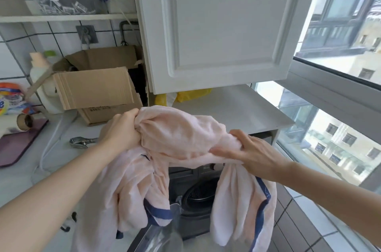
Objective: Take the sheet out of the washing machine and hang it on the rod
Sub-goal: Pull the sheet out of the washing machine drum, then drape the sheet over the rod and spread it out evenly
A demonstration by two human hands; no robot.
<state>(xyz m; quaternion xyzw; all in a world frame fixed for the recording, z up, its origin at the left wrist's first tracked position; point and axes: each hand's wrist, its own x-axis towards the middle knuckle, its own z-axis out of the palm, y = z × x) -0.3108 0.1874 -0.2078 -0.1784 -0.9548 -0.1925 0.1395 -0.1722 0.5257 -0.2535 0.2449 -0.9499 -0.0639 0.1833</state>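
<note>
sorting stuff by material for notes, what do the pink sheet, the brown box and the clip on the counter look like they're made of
Sheet: soft woven fabric, probably cotton, matte pale pink with a navy edge band; it bunches and creases in both hands.
Box: brown corrugated cardboard, matte; layered flap edges show.
Clip: looks like metal, shiny silver with bright glints, though chromed plastic is possible.

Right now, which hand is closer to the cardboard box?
Left. The left hand grips the pink sheet just below and right of the cardboard box; the right hand pinches the sheet farther right, toward the window.
</note>
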